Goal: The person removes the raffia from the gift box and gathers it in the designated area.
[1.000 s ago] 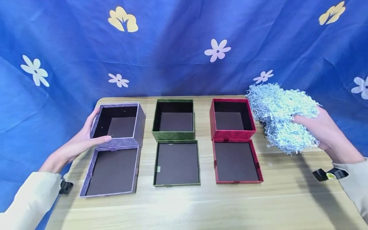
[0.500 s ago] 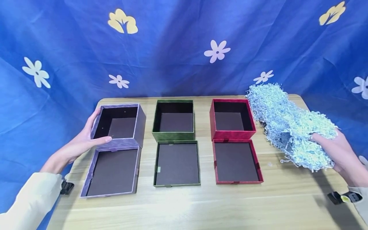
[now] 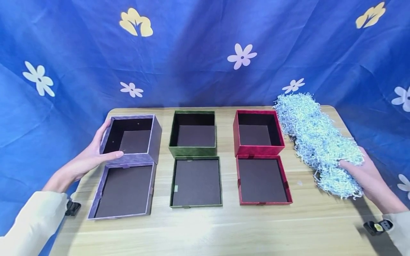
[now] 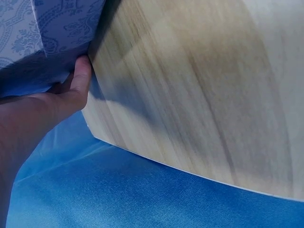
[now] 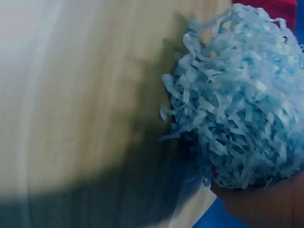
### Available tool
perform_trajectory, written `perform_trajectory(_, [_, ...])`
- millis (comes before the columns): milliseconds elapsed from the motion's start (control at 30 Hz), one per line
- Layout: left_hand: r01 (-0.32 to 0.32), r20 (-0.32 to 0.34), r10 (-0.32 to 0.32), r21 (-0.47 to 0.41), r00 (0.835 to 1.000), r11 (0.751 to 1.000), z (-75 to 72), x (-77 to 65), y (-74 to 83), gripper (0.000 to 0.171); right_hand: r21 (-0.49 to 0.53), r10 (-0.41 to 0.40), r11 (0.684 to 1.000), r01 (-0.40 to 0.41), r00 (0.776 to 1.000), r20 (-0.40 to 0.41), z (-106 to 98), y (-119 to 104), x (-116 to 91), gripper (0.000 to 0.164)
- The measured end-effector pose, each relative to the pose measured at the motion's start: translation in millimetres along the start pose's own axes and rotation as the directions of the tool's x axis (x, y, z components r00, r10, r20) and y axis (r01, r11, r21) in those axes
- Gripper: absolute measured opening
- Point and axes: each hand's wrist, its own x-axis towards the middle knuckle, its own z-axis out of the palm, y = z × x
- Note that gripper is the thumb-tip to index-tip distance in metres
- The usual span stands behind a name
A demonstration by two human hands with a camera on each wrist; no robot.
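In the head view my left hand [image 3: 84,161] holds the near left corner of a lavender box [image 3: 156,140], thumb along its front wall and fingers at its left side. The left wrist view shows a fingertip low against the patterned wall of this box [image 4: 66,28]. On the right, a long heap of pale blue shredded paper [image 3: 309,124] stretches from the back of the table toward me. My right hand [image 3: 366,174] grips its near end, thumb on top and the other fingers hidden. Paper strands [image 5: 242,104] bulge above that hand in the right wrist view.
A green box [image 3: 192,152] and a red box [image 3: 259,150] stand open and empty beside the lavender one. Before them lie a lavender lid [image 3: 125,192], a green lid [image 3: 196,183] and a red lid [image 3: 264,181], insides up. A blue flowered cloth [image 3: 192,53] hangs behind.
My right hand has pulled its clump of shredded paper toward me and outward, then slightly back left, stretching the heap. My left hand and the boxes have stayed put.
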Motion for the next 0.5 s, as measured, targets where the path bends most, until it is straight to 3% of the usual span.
perform_trajectory(100, [-0.003,0.000,0.003,0.000,1.000,1.000,-0.6,0.8,0.3,0.118,-0.097,-0.022,0.995,0.021,1.000,-0.008,5.2,3.8,-0.7,0.092])
perform_trajectory(333, [-0.012,-0.004,0.012,-0.012,1.000,1.000,-1.9,0.4,0.8,0.118,-0.178,-0.166,0.971,0.158,0.986,-0.032,17.0,12.5,4.3,0.100])
perform_trajectory(500, [-0.004,-0.003,0.004,-0.014,1.000,1.000,-3.4,-0.5,-0.1,0.117,-0.213,-0.142,0.968,0.134,0.990,-0.024,19.2,13.3,-1.6,0.108])
